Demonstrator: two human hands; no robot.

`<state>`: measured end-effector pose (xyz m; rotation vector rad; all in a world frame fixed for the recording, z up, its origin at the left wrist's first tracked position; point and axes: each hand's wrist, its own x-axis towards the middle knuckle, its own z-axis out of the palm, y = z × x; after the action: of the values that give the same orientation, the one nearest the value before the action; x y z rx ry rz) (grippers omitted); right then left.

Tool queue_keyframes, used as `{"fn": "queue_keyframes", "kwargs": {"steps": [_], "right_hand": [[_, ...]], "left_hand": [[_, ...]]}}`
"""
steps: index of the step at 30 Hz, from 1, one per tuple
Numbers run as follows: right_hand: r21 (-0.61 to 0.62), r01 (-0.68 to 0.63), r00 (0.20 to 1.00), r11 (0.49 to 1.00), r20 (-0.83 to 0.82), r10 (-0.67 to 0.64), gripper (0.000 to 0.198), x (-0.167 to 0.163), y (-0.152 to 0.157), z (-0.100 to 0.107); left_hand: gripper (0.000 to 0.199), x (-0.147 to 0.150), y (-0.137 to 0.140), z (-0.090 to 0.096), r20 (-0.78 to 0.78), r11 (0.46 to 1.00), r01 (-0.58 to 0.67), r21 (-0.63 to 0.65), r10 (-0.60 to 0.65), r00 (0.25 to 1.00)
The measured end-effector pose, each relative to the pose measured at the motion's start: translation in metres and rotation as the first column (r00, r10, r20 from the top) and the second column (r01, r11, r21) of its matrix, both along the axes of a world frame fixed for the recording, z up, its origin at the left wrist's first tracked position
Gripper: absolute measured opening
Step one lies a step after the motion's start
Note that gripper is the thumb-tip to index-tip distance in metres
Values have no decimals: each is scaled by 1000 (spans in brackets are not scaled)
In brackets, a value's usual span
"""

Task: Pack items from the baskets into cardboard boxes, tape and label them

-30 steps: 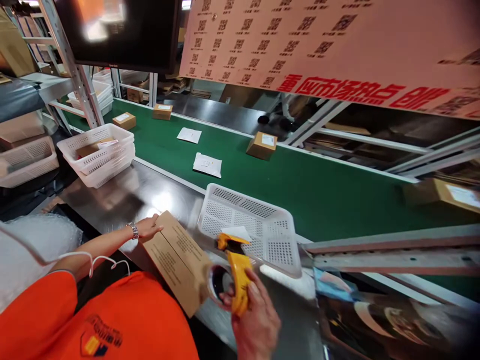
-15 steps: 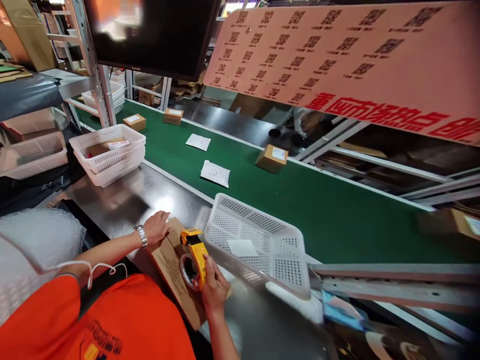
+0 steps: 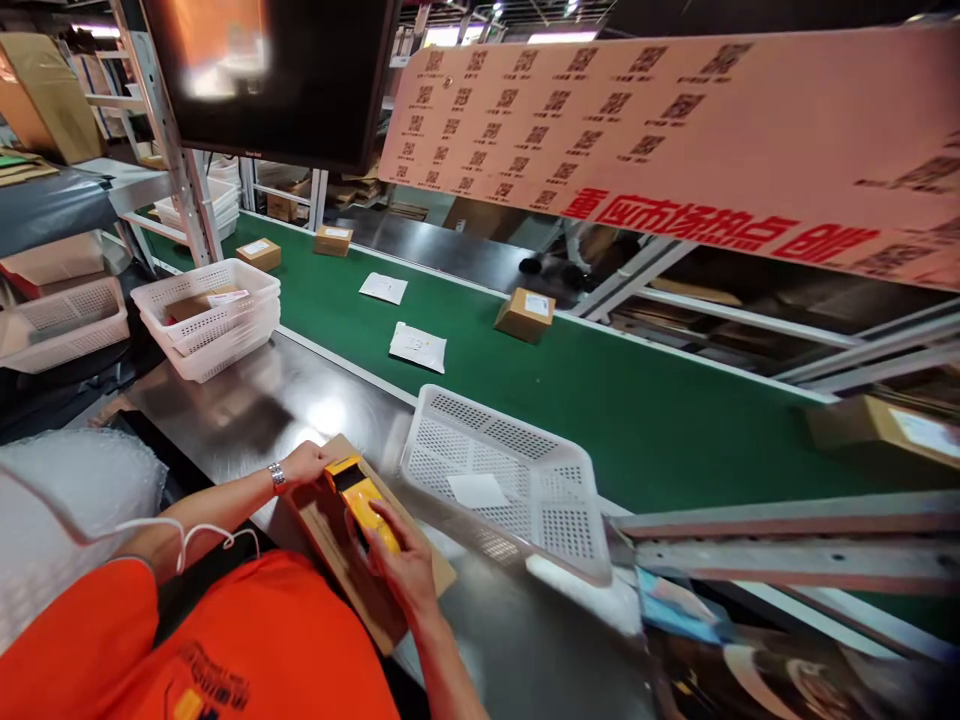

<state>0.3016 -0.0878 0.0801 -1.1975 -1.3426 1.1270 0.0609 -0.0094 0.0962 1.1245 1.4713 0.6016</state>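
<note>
A yellow tape dispenser (image 3: 369, 508) is gripped in my right hand (image 3: 409, 565). Its head rests at or just above the upper face of a brown cardboard box (image 3: 352, 590), near the far end. My left hand (image 3: 304, 465) holds the box at that far end, its fingers closed on the edge and partly hidden by the dispenser. Tilted, the box lies in front of my body on the metal table (image 3: 525, 635). The roll of tape is mostly hidden behind the dispenser and my right hand. Right of the box is a white perforated basket (image 3: 577, 500) with a white paper (image 3: 478, 490) in it.
Beyond the table runs a green conveyor belt (image 3: 637, 420) carrying small cartons (image 3: 526, 315) and white packets (image 3: 418, 346). Stacked white baskets (image 3: 217, 350) stand at left, with bubble wrap (image 3: 82, 490) nearer. A metal rail (image 3: 765, 545) crosses at right; a monitor (image 3: 277, 80) hangs above.
The tape dispenser has swung down and left toward the box's far end, near my left hand. The box has tilted, showing more of its side. My view has shifted slightly.
</note>
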Motion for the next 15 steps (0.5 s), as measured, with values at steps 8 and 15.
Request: {"fn": "queue_keyframes", "kwargs": {"steps": [8, 15], "right_hand": [[-98, -103, 977, 990, 177, 119, 49, 22, -4, 22], [-131, -118, 972, 984, 190, 142, 51, 16, -3, 28]], "left_hand": [[37, -93, 46, 4, -369, 958, -168, 234, 248, 896], [38, -67, 25, -49, -393, 992, -92, 84, 118, 912]]}}
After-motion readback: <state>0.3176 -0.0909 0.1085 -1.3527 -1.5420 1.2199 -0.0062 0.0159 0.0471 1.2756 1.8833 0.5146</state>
